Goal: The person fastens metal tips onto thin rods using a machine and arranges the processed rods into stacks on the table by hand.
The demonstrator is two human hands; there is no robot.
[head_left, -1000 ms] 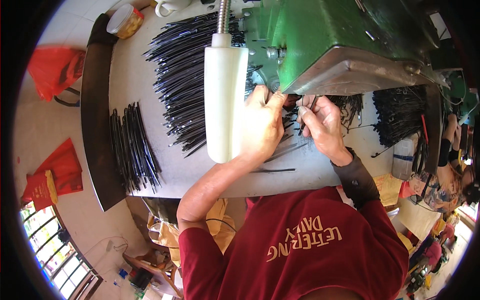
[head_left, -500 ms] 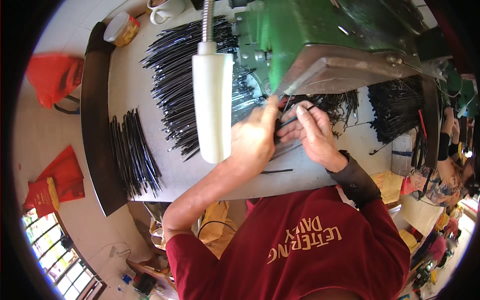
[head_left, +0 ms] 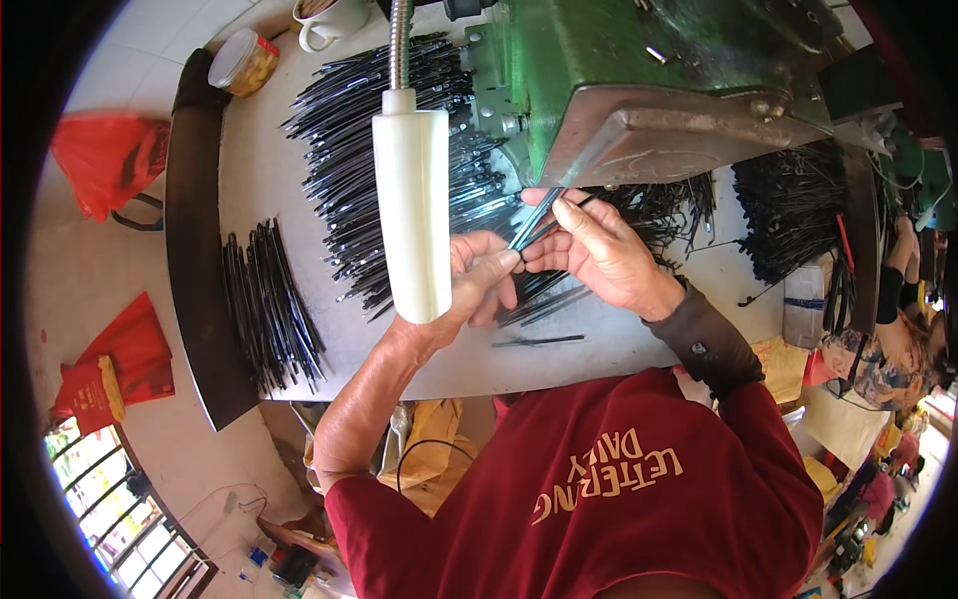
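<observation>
Below the lower edge of a green metal machine (head_left: 559, 50), both my hands are closed on thin dark strips (head_left: 534, 222) that catch bluish light. My left hand (head_left: 477, 280) pinches their lower end between thumb and fingers, and the white lamp head hides part of that hand. Nearer the machine, my right hand (head_left: 604, 255) grips them with thumb and fingertips. How many strips are held I cannot tell. A wide pile of long black strips (head_left: 349, 170) with shiny ends lies left of my hands. Loose black strips (head_left: 649, 220) lie behind my right hand.
A white lamp head (head_left: 414, 210) on a flexible metal neck hangs over the pale table (head_left: 399, 369). A smaller strip bundle (head_left: 269, 309) lies at the left, a dense black bunch (head_left: 788, 210) at the right. A mug (head_left: 329, 22) and a lidded tub (head_left: 243, 62) stand at the back left.
My left hand has moved down and left, away from the machine's lower edge. My right hand has shifted slightly left, and more of the held strips shows between my hands.
</observation>
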